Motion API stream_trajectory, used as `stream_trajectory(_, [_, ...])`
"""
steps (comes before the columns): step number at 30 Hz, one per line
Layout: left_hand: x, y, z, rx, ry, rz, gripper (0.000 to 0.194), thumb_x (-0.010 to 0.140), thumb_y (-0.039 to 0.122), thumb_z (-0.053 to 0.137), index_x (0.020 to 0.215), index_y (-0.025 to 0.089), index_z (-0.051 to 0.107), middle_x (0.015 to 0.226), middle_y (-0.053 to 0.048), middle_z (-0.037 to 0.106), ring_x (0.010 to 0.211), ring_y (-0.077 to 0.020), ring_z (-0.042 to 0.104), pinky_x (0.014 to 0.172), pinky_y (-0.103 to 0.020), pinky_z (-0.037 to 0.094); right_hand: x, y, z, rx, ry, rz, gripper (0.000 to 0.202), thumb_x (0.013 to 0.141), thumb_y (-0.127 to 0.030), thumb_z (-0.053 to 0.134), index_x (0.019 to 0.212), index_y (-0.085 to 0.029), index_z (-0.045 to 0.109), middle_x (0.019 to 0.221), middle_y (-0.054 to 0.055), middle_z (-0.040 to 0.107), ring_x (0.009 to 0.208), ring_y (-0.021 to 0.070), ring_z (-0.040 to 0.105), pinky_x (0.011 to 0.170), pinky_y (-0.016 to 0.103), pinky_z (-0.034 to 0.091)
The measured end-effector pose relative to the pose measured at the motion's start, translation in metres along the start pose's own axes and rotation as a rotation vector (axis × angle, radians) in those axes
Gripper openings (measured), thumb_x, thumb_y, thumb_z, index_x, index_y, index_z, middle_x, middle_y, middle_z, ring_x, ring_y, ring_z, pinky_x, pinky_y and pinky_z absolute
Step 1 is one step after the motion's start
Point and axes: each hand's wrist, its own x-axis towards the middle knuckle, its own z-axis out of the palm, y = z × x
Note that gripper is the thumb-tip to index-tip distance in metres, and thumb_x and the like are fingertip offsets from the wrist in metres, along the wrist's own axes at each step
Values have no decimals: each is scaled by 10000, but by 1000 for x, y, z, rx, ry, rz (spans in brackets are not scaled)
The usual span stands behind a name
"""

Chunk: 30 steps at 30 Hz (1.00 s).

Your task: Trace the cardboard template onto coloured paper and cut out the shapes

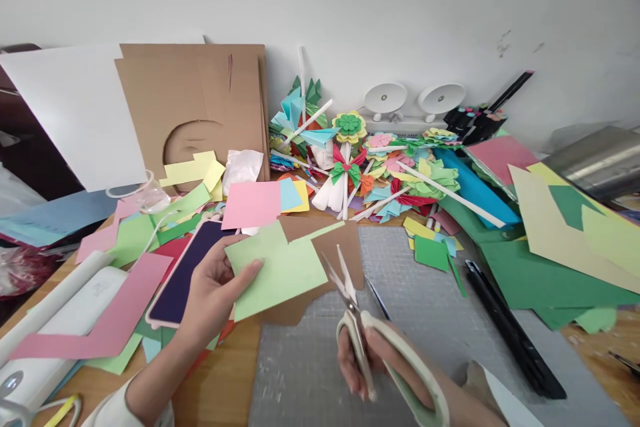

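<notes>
My left hand point(213, 287) pinches a light green sheet of paper point(283, 274) at its left edge, thumb on top. The sheet is held up in front of me, and a narrow light green strip point(323, 232) sticks out from its upper right side. My right hand point(377, 355) grips scissors point(353, 307) with pale handles, fingers through the loops. The blades are parted and point up, just right of the sheet's right corner. Below and behind the sheet lies brown paper point(345, 254) on a grey cutting mat point(310, 374).
A phone point(190, 274) and pink paper point(125, 314) lie to the left. Folded paper flowers point(349, 126) with white sticks pile up against the wall. A black utility knife point(515, 330) lies on the right, beside dark green sheets point(540, 274). Cardboard point(200, 87) leans at the back.
</notes>
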Motion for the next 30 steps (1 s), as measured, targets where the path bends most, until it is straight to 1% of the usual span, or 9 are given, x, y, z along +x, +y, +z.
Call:
stream_trajectory(2, [-9,0,5,70,5,-4,410,695,368,794,1011,205,589,683,13,657,543,-131,605,457,-188,500,-3,7,2,15,-25,18,525,945,-603,365,902,-126,581,685,42,600,534,97,506,529,224,410])
stream_trajectory(4, [-16,-2,7,139,-24,-4,385,705,368,781,1005,208,600,661,11,647,530,-133,596,436,-183,481,-5,9,3,16,-53,30,512,923,-619,408,874,-137,574,674,30,593,533,96,502,548,231,423])
stream_trajectory(6, [-20,-7,7,190,-88,-2,373,709,358,776,1013,216,614,641,11,630,510,-132,583,412,-180,462,-6,8,5,14,-14,40,508,898,-642,445,843,-151,560,654,16,577,538,99,500,562,237,426])
stream_trajectory(8, [-22,-12,6,216,-137,1,359,713,345,775,1017,229,625,652,8,626,510,-134,581,409,-184,464,-7,6,7,20,63,46,524,880,-671,446,841,-159,549,635,4,556,537,103,492,553,238,418])
stream_trajectory(11, [-22,-17,6,212,-144,11,320,727,337,766,1000,245,628,730,-7,650,536,-136,593,426,-193,483,-7,3,9,24,115,50,540,872,-691,433,835,-162,538,606,-8,522,504,97,454,522,235,407])
stream_trajectory(16, [-23,-14,9,212,-198,-6,315,738,331,758,1010,248,623,730,-13,674,513,-134,587,386,-179,448,-6,-3,9,-43,54,51,559,890,-696,371,702,-185,497,579,-9,481,490,92,414,504,231,404])
stream_trajectory(22, [-28,-15,11,199,-161,-19,299,749,338,749,1013,266,628,894,-30,688,542,-134,602,395,-191,469,-6,-3,8,-36,59,41,564,912,-664,357,670,-181,518,566,-4,469,508,105,432,512,239,409])
stream_trajectory(25, [-28,-17,12,178,-168,-3,294,753,328,747,1012,263,624,985,-43,676,565,-133,610,421,-205,504,-5,-1,9,-63,53,31,578,909,-675,351,664,-179,517,563,-3,475,501,100,435,495,229,406])
stream_trajectory(30, [-27,-17,14,158,-175,23,267,757,312,746,990,262,625,1011,-44,666,603,-138,620,442,-201,517,-5,4,12,1,103,36,540,904,-671,376,714,-182,503,568,-12,484,478,92,433,468,217,388])
